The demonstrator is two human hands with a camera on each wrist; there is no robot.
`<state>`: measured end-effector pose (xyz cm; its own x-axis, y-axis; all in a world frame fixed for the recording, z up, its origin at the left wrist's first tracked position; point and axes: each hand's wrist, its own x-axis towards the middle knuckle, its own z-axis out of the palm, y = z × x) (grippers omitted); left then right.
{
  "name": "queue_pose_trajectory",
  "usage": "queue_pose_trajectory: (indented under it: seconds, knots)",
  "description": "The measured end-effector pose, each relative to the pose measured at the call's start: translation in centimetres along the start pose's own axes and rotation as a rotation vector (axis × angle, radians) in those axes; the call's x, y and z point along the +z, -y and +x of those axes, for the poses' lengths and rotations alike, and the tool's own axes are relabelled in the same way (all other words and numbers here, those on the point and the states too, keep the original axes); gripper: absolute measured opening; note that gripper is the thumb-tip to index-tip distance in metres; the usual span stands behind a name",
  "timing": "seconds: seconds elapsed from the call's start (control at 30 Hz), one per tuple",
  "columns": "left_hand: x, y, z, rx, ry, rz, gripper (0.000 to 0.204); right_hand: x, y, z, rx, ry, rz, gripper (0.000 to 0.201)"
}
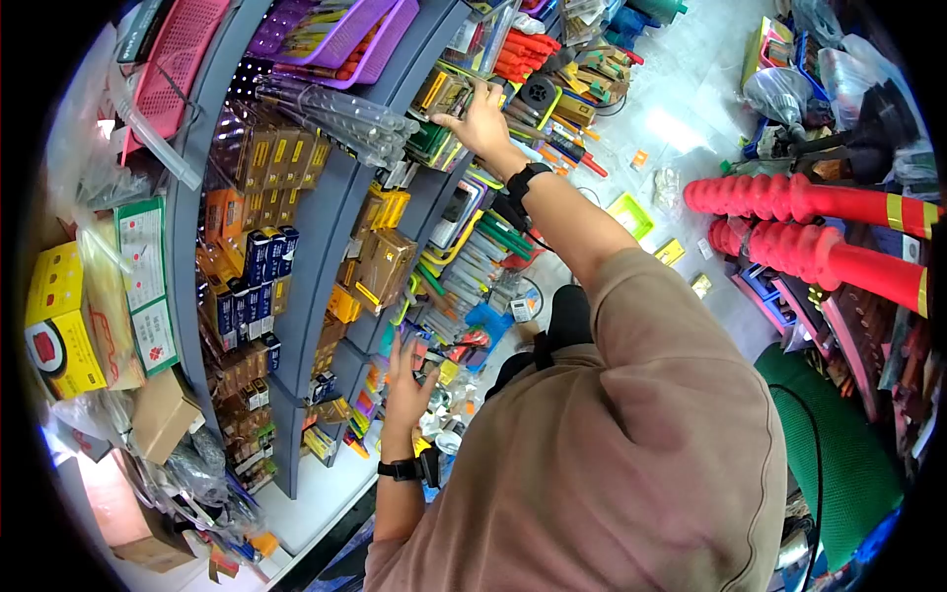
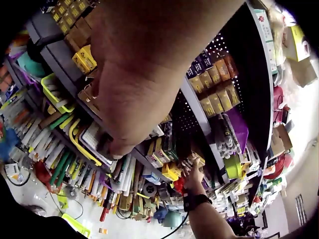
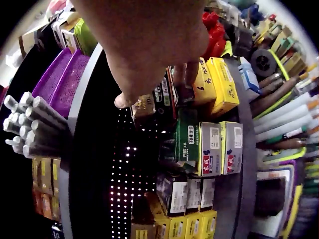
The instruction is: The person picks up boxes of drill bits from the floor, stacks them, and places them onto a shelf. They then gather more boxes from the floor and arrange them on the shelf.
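Note:
My right hand (image 1: 481, 123) reaches into a grey shelf of small cartons. In the right wrist view its thumb lies beside a small brown-and-black box (image 3: 160, 97) and its fingers come down on the far side, pinching it; the palm hides part of the box. Yellow boxes (image 3: 223, 84) stand right beside those fingers, with a green box (image 3: 187, 137) and grey-and-white boxes (image 3: 232, 147) in the row below. My left hand (image 1: 404, 390) hangs in front of the lower shelves, fingers spread and holding nothing. A brown carton (image 1: 383, 268) sits on the shelf near it.
Purple baskets (image 1: 370, 44) and bagged grey rods (image 1: 340, 123) occupy the neighbouring shelf. Tools and long tubes crowd the shelf's outer side, above a pale floor (image 1: 681, 128) with a green tray (image 1: 631, 215) on it. Red ribbed posts (image 1: 789, 259) jut in from the right.

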<state>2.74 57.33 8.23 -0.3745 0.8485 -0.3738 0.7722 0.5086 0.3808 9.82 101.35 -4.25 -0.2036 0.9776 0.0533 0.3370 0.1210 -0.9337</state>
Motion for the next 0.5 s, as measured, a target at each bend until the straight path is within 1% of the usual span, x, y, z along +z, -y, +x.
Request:
queue_pose_trajectory:
  seconds: [0.03, 0.07, 0.1, 0.17, 0.2, 0.23, 0.3, 0.33, 0.37, 0.4, 0.43, 0.5]
  knots:
    - [0.0, 0.0, -0.1, 0.008, 0.001, 0.0, 0.067, -0.1, 0.0, -0.4, -0.006, 0.003, 0.019, 0.102]
    - [-0.1, 0.0, -0.1, -0.015, 0.003, -0.029, 0.068, -0.3, 0.0, -0.9, 0.042, 0.022, 0.031, 0.1]
    - [-0.3, 0.2, -0.2, -0.013, 0.002, -0.03, 0.068, -0.6, 0.0, -2.0, 0.041, 0.02, 0.031, 0.1]
    - [-0.7, 0.7, -0.3, 0.041, -0.046, -0.038, 0.067, -1.8, -0.1, -4.3, 0.067, 0.04, 0.317, 0.095]
    - [-0.9, 0.7, -0.3, 0.036, -0.097, -0.016, 0.061, -3.2, 0.4, -5.9, 0.095, 0.095, 0.364, 0.091]
    - [-1.3, 1.2, -0.5, 0.046, -0.105, -0.023, 0.061, -4.8, 0.8, -7.6, 0.03, 0.101, 0.301, 0.082]
    - [-1.6, 2.3, -0.8, 0.104, -0.189, -0.176, 0.052, -7.7, 0.8, -11.5, 0.072, 0.217, 0.539, 0.07]
    - [-1.9, 2.0, -0.9, 0.144, -0.245, -0.14, 0.044, -9.6, 1.3, -13.4, 0.08, 0.238, 0.591, 0.065]
    - [-2.3, 1.7, -1.1, 0.151, -0.259, -0.215, 0.04, -11.3, 1.8, -15.4, 0.091, 0.255, 0.645, 0.06]
    - [-2.4, 2.5, -1.1, 0.201, -0.258, -0.195, 0.038, -12.7, 1.6, -17.2, 0.076, 0.253, 0.716, 0.057]
    - [-2.8, 3.1, -0.9, 0.256, -0.257, -0.173, 0.035, -14.4, 2.3, -19.2, 0.074, 0.242, 0.73, 0.054]
    - [-3.3, 4.0, -0.8, 0.366, -0.251, -0.228, 0.029, -17.3, 2.9, -22.9, 0.103, 0.231, 0.737, 0.05]
